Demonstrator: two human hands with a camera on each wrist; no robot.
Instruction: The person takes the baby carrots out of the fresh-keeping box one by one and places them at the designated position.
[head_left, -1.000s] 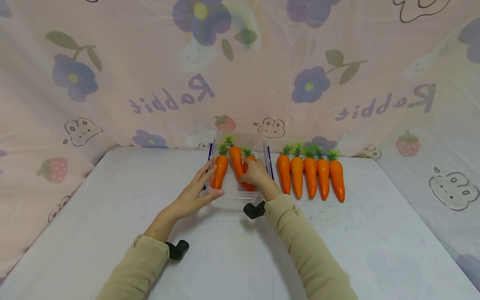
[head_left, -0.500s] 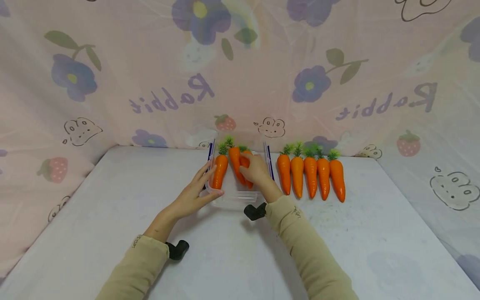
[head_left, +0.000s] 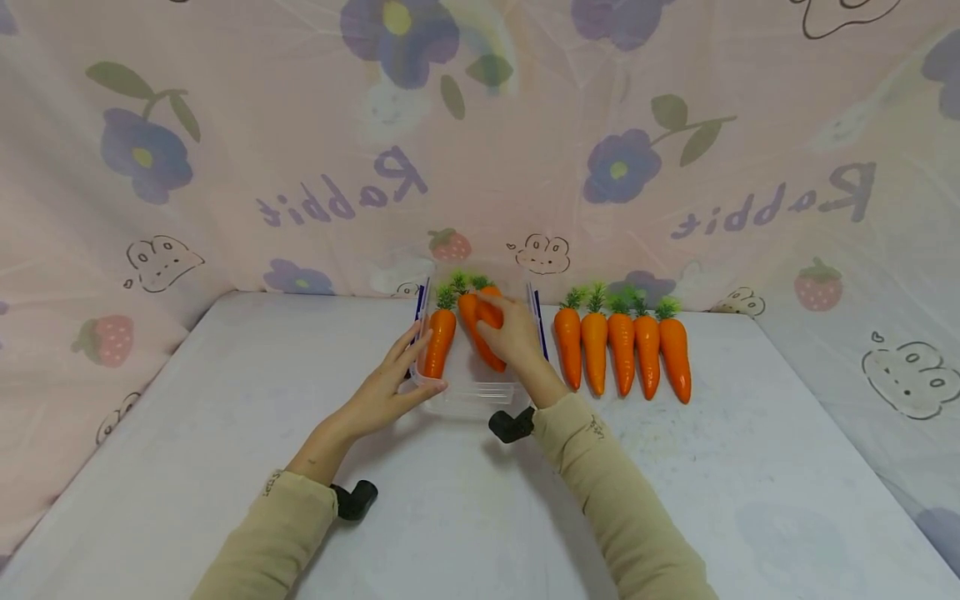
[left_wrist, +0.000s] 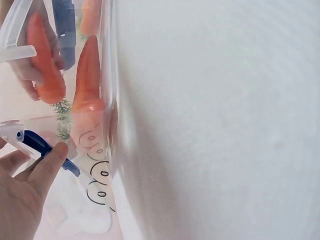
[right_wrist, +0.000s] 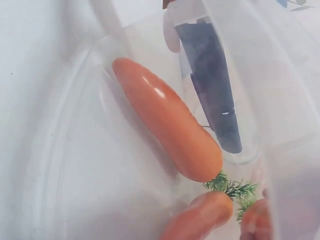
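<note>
A clear plastic box (head_left: 472, 392) with blue latches (left_wrist: 37, 142) stands in the middle of the table, with three orange toy carrots within its walls. My left hand (head_left: 386, 392) rests on its near left corner, fingers along the side and thumb on the front rim. Inside, my right hand (head_left: 516, 333) grips one carrot (left_wrist: 47, 75), which tilts against the middle carrot (head_left: 471, 321) in the head view. The left carrot (head_left: 440, 343) lies along the left wall, its green top toward the back. In the right wrist view, most of the right hand is out of frame.
To the right of the box, several more carrots (head_left: 621, 354) lie in a row, tops toward the back. A patterned cloth (head_left: 480, 183) hangs behind the white table (head_left: 750, 483). A black wrist mount (head_left: 512, 425) on the right arm hangs close to the box's front.
My right hand has shifted the gripped carrot toward the back and slightly left, bringing it up against the middle carrot. The left hand stays at the box corner.
</note>
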